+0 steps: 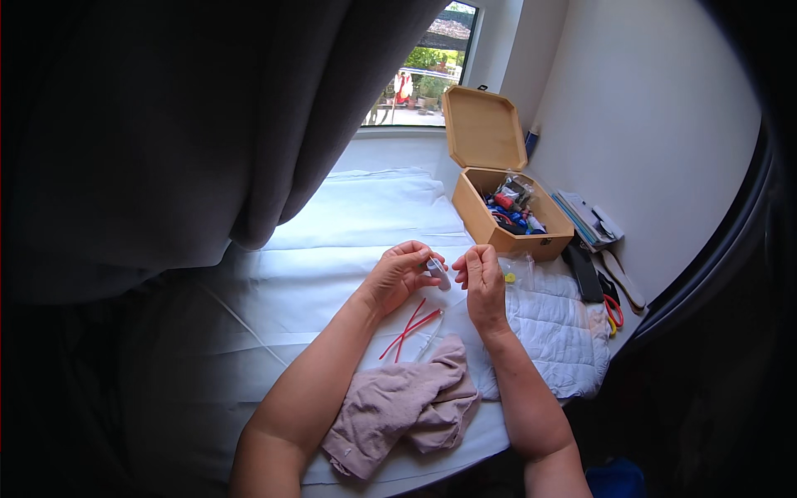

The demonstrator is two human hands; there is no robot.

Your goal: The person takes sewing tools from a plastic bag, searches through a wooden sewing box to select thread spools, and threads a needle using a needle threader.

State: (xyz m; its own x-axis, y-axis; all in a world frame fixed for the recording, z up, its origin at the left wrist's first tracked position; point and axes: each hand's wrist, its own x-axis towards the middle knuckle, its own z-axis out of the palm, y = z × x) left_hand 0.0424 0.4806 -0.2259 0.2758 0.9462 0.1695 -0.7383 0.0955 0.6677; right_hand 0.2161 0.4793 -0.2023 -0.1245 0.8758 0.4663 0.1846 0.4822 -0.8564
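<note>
My left hand (408,274) holds a small pale grey thread spool (439,274), tilted, with its hollow end up. Across a small gap, my right hand (482,283) is raised with thumb and fingers pinched together; whether a thread is between them is too fine to see. Thin red strips (409,330) lie crossed on the white cloth (292,274) below the hands, with a thin white strip (431,336) beside them. Nearer to me, between my forearms, lies a crumpled dusty-pink cloth (398,411).
A wooden box (517,243) stands with its lid up, full of sewing oddments. Right of my hand are a clear bag with yellow items (510,277) and a white quilted pad (554,336). Notebooks (582,215), a black phone-like object (582,271) and red-handled scissors (614,310) lie rightward. A dark curtain (261,124) hangs left.
</note>
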